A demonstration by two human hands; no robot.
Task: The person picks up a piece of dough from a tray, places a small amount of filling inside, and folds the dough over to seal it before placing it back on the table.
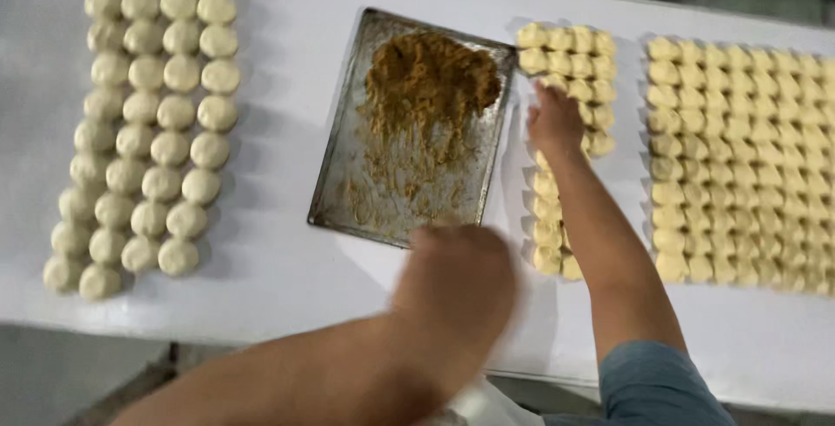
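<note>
Our right hand (555, 121) rests, grip closing on a small dough piece (557, 87) in the strip right of the tray (348, 174); blurred left hand (457, 282) sits nearer us, grip unreadable.

We list a white table (287, 278). On it, a dull grey metal tray (344, 174), stained and streaked, carrying a mound of brown filling (430, 78) that thins to tan smears lower down. At the far left, pale cream dough balls (143, 130) set in a grid of rows. Beside the tray, yellowish-cream dough pieces (570, 52) in a smaller block; further right, a large block (739, 165) of the same yellowish cream, tightly gridded. We note a grey-blue sleeve (652, 387).
</note>
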